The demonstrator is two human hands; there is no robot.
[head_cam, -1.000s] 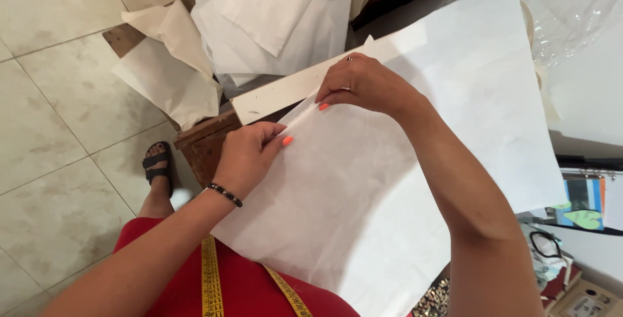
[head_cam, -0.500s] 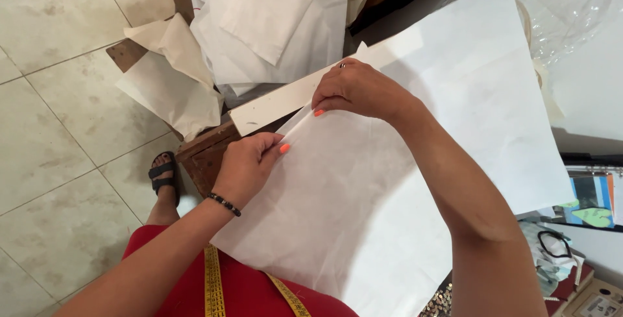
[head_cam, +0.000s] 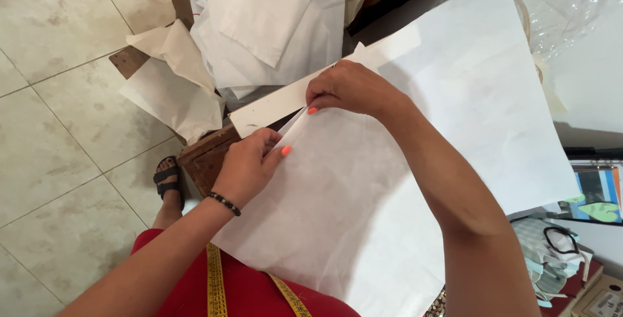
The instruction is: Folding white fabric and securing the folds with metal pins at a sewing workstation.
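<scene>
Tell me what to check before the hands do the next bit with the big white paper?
1. Left hand pinching the white sheet edge: ok.
2. Right hand pressing the same edge: ok.
3. Sheet lying flat without big wrinkles: ok.
4. White strip lined up under the edge: cannot tell.
5. Yellow tape measure clear of the sheet: ok.
6. Pile of white pieces apart from the sheet: not ok, they overlap.

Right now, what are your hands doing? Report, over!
Left hand pinching edge of white sheet. Right hand pinching same edge higher up. Pale strip lies just behind; nothing blocking.
</scene>
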